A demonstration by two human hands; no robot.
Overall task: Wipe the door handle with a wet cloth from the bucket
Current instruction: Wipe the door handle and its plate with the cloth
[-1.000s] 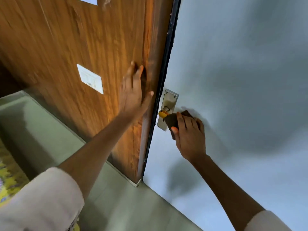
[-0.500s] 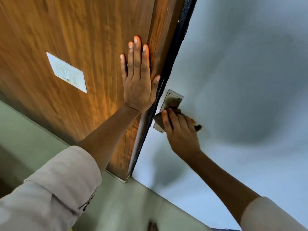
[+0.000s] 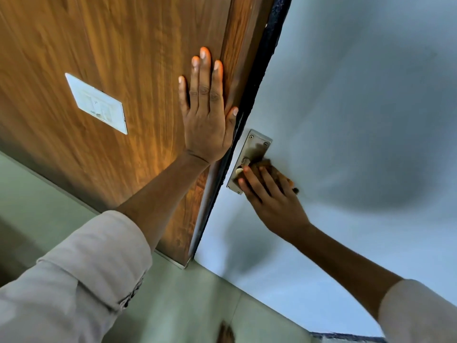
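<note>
Left hand (image 3: 206, 115): lay open, flat on the wooden panel (image 3: 111, 58), probably bracing.
Right hand (image 3: 269, 194): pressed the cloth (image 3: 269, 167) around the door handle (image 3: 241, 169) beneath its fingers.

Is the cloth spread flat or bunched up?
Bunched: the cloth sits crumpled under the right hand on the door handle.
</note>
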